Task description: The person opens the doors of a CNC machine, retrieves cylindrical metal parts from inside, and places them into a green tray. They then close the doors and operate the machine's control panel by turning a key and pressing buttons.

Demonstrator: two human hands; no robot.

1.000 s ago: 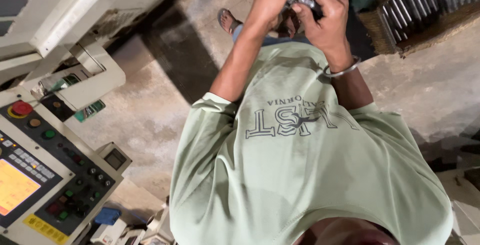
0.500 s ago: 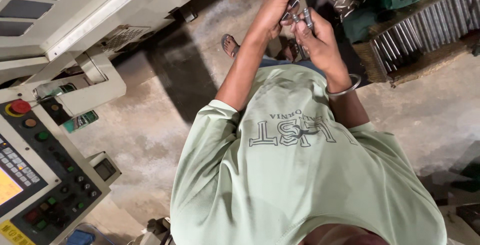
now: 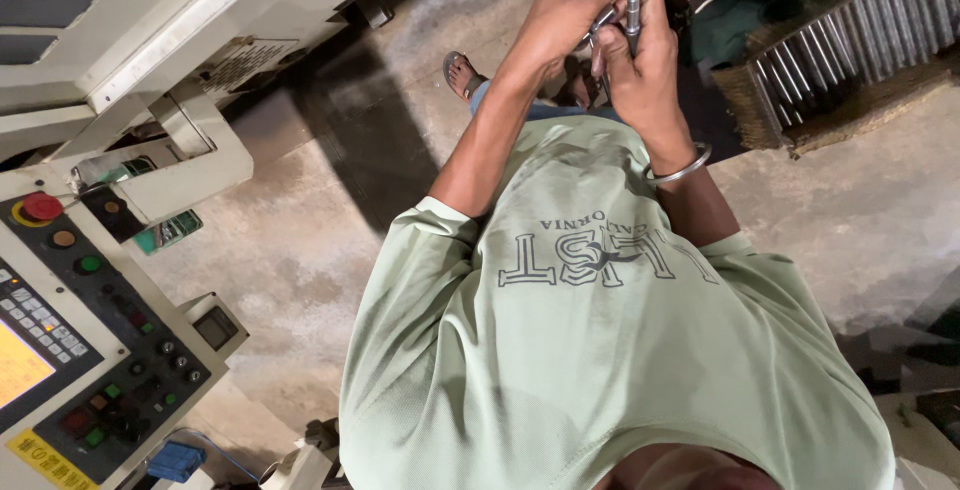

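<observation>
Both my hands are raised together in front of my pale green shirt. My right hand (image 3: 640,65), with a metal bangle on its wrist, grips a slim shiny metal rod (image 3: 633,12) that stands almost upright. My left hand (image 3: 572,5) closes over the rod's top end, its fingers pinching there. Whether a second small metal piece sits between the fingers is too hidden to tell.
A machine control panel (image 3: 95,350) with a red stop button (image 3: 42,207), coloured buttons and a yellow screen stands at the left, under a white machine housing (image 3: 190,20). A woven tray of metal rods (image 3: 850,50) lies on the concrete floor at upper right. My sandalled foot (image 3: 462,72) shows below.
My hands have stayed together on the rod, which has turned more upright. The view has shifted slightly, so the control panel sits a bit differently in the frame.
</observation>
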